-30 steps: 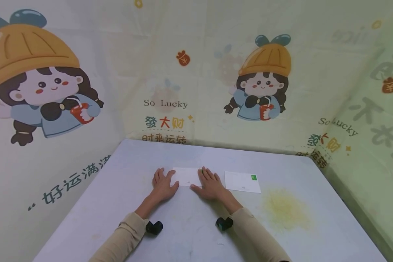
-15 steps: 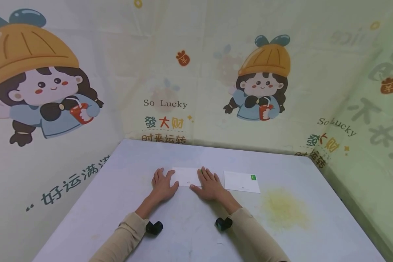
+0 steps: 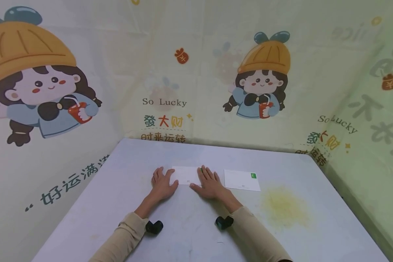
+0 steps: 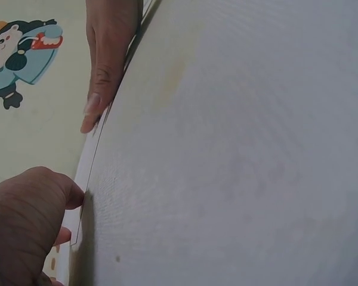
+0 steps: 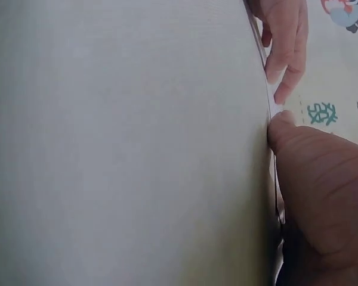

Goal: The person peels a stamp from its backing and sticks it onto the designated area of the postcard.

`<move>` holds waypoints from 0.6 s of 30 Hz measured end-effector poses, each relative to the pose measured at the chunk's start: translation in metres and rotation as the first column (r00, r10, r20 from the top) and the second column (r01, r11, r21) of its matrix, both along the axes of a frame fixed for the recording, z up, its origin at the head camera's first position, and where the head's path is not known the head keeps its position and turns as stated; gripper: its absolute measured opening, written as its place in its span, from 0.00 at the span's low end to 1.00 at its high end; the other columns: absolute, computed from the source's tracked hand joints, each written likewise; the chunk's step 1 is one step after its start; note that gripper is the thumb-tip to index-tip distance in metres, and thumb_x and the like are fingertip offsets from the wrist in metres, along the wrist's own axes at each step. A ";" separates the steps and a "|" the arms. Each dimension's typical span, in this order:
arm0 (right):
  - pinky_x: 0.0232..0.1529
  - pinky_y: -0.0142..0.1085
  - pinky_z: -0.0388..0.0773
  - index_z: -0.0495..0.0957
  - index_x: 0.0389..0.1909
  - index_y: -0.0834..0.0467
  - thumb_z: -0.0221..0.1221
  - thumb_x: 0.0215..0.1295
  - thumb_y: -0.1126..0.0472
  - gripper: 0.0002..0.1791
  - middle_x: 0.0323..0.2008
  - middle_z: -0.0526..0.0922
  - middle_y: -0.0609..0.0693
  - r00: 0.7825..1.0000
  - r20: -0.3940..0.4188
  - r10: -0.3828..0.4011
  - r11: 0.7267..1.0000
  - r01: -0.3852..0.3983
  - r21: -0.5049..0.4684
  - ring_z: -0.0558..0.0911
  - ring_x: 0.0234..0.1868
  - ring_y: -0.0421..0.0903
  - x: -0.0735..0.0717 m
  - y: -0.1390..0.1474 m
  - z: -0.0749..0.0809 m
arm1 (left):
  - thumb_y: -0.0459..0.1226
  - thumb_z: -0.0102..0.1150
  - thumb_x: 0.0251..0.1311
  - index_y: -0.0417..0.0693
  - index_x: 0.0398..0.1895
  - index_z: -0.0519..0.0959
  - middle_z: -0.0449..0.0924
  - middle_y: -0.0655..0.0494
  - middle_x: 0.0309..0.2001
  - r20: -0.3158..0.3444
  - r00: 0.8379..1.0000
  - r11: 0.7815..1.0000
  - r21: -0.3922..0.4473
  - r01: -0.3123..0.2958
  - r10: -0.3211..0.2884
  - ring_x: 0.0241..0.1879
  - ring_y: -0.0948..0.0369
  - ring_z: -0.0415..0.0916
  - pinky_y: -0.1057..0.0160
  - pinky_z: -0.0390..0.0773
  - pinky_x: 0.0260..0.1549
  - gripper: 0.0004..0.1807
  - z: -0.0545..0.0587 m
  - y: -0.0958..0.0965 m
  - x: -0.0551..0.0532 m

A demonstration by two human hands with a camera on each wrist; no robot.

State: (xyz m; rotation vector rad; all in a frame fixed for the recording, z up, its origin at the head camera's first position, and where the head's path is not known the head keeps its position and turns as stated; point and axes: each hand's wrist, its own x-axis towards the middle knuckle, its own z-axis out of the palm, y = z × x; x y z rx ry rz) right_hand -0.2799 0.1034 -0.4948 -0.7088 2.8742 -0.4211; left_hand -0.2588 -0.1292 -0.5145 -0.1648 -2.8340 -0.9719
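A white envelope (image 3: 186,175) lies flat on the white table, its printed face up. At its left end rests my left hand (image 3: 163,185), with the thumb and index finger spread along the edge. My right hand (image 3: 211,185) lies flat across the other end, fingers stretched forward, covering most of a green stamp in the corner. A second white envelope (image 3: 240,180) with a green stamp lies just right of that hand. In the left wrist view, the left thumb touches the near edge of the envelope (image 4: 82,185). The right thumb sits on that edge in the right wrist view.
The white table (image 3: 134,156) has a yellowish stain (image 3: 286,205) at the right. Cartoon-printed cloth (image 3: 203,83) hangs behind and at both sides. Black wrist cameras sit at both cuffs, including the left camera (image 3: 154,227).
Hands and envelopes stay in place on the table. The head view has shifted very slightly.
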 end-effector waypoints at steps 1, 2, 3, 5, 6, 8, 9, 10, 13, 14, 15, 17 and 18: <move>0.76 0.62 0.42 0.46 0.81 0.62 0.44 0.78 0.36 0.45 0.82 0.45 0.62 1.000 0.002 0.000 1.000 0.000 -0.027 0.46 0.82 0.60 0.000 0.001 0.001 | 0.43 0.59 0.67 0.39 0.69 0.69 0.49 0.25 0.72 0.001 1.000 1.000 0.001 0.000 0.000 0.73 0.34 0.40 0.31 0.47 0.67 0.30 0.000 0.000 0.000; 0.76 0.62 0.42 0.46 0.81 0.62 0.44 0.78 0.37 0.44 0.82 0.45 0.62 1.000 0.004 0.000 0.999 0.000 -0.048 0.46 0.82 0.60 0.000 0.003 0.001 | 0.42 0.59 0.67 0.39 0.69 0.70 0.49 0.25 0.71 -0.001 1.000 1.000 0.002 0.001 -0.001 0.73 0.34 0.40 0.31 0.47 0.67 0.30 0.000 0.000 -0.001; 0.76 0.62 0.42 0.45 0.81 0.63 0.43 0.79 0.38 0.44 0.81 0.44 0.62 1.000 0.006 0.000 0.997 0.001 -0.072 0.46 0.82 0.60 -0.001 0.004 0.002 | 0.43 0.59 0.67 0.39 0.69 0.69 0.49 0.25 0.71 0.002 1.000 1.000 0.000 0.001 -0.001 0.73 0.34 0.40 0.31 0.47 0.66 0.30 0.000 0.000 -0.001; 0.76 0.61 0.44 0.45 0.81 0.64 0.42 0.80 0.40 0.42 0.81 0.45 0.63 1.000 0.009 -0.002 0.992 0.003 -0.130 0.47 0.81 0.60 -0.002 0.007 0.002 | 0.43 0.58 0.67 0.40 0.70 0.69 0.48 0.25 0.72 0.017 1.000 1.000 0.002 -0.001 0.001 0.73 0.34 0.40 0.31 0.47 0.67 0.31 0.000 -0.001 -0.001; 0.76 0.61 0.45 0.45 0.81 0.64 0.41 0.81 0.41 0.41 0.81 0.46 0.63 1.000 0.011 -0.008 0.987 0.010 -0.162 0.48 0.81 0.60 -0.002 0.009 0.003 | 0.43 0.58 0.67 0.40 0.70 0.68 0.48 0.26 0.72 0.023 1.000 1.000 0.006 -0.001 0.001 0.73 0.34 0.39 0.31 0.46 0.67 0.31 0.001 -0.001 -0.002; 0.76 0.59 0.47 0.46 0.80 0.66 0.39 0.82 0.43 0.39 0.81 0.47 0.64 1.000 0.007 -0.010 0.973 0.012 -0.229 0.48 0.81 0.60 -0.004 0.013 0.004 | 0.43 0.58 0.67 0.40 0.70 0.68 0.47 0.26 0.72 0.024 1.000 1.000 0.012 0.002 -0.003 0.73 0.34 0.39 0.31 0.46 0.67 0.31 0.001 -0.002 -0.002; 0.76 0.58 0.48 0.46 0.80 0.67 0.39 0.83 0.44 0.38 0.81 0.47 0.64 1.000 0.009 -0.013 0.965 0.015 -0.260 0.48 0.81 0.59 -0.004 0.015 0.005 | 0.43 0.58 0.68 0.40 0.71 0.68 0.47 0.26 0.73 0.029 1.000 1.000 0.013 0.003 -0.004 0.73 0.35 0.39 0.32 0.46 0.67 0.31 0.002 -0.002 -0.003; 0.77 0.57 0.48 0.47 0.80 0.68 0.38 0.84 0.46 0.37 0.80 0.48 0.64 1.000 0.007 -0.013 0.957 0.014 -0.289 0.49 0.81 0.59 -0.005 0.017 0.005 | 0.44 0.58 0.68 0.40 0.71 0.68 0.47 0.26 0.73 0.033 0.999 1.000 0.015 0.004 -0.004 0.73 0.35 0.38 0.32 0.45 0.68 0.31 0.002 -0.002 -0.003; 0.77 0.53 0.50 0.49 0.78 0.70 0.36 0.85 0.50 0.34 0.80 0.51 0.65 1.000 0.008 -0.012 0.918 0.015 -0.397 0.50 0.81 0.59 -0.005 0.023 0.008 | 0.44 0.58 0.68 0.40 0.71 0.68 0.47 0.26 0.73 0.031 1.000 1.000 0.016 0.004 -0.004 0.73 0.35 0.39 0.32 0.46 0.67 0.32 0.003 -0.002 -0.004; 0.77 0.53 0.50 0.50 0.78 0.70 0.36 0.85 0.51 0.33 0.79 0.52 0.64 1.000 0.026 -0.019 0.895 0.028 -0.446 0.50 0.81 0.58 -0.003 0.025 0.010 | 0.44 0.58 0.68 0.39 0.71 0.68 0.48 0.26 0.72 0.029 1.000 1.000 0.019 0.002 -0.003 0.73 0.35 0.39 0.32 0.46 0.67 0.31 0.004 -0.002 -0.004; 0.77 0.52 0.49 0.50 0.79 0.69 0.36 0.85 0.51 0.33 0.80 0.52 0.63 0.998 0.053 -0.027 0.877 0.049 -0.478 0.50 0.81 0.57 -0.002 0.027 0.012 | 0.44 0.58 0.68 0.39 0.71 0.68 0.47 0.26 0.73 0.034 0.999 1.000 0.019 0.001 -0.001 0.73 0.35 0.39 0.32 0.46 0.67 0.32 0.003 -0.001 -0.003; 0.78 0.51 0.49 0.52 0.79 0.66 0.36 0.85 0.50 0.32 0.80 0.53 0.60 0.993 0.107 -0.044 0.833 0.096 -0.545 0.51 0.81 0.55 0.003 0.031 0.015 | 0.44 0.59 0.67 0.39 0.71 0.68 0.48 0.26 0.72 0.035 0.999 1.000 0.025 -0.002 0.001 0.73 0.35 0.39 0.32 0.46 0.67 0.32 0.003 -0.001 -0.002; 0.78 0.50 0.49 0.53 0.79 0.64 0.36 0.85 0.49 0.32 0.80 0.53 0.58 0.989 0.139 -0.057 0.813 0.126 -0.568 0.51 0.81 0.54 0.005 0.033 0.016 | 0.44 0.59 0.67 0.39 0.71 0.68 0.48 0.26 0.72 0.035 0.999 1.000 0.027 -0.005 0.004 0.73 0.35 0.40 0.32 0.47 0.67 0.32 0.003 0.000 -0.001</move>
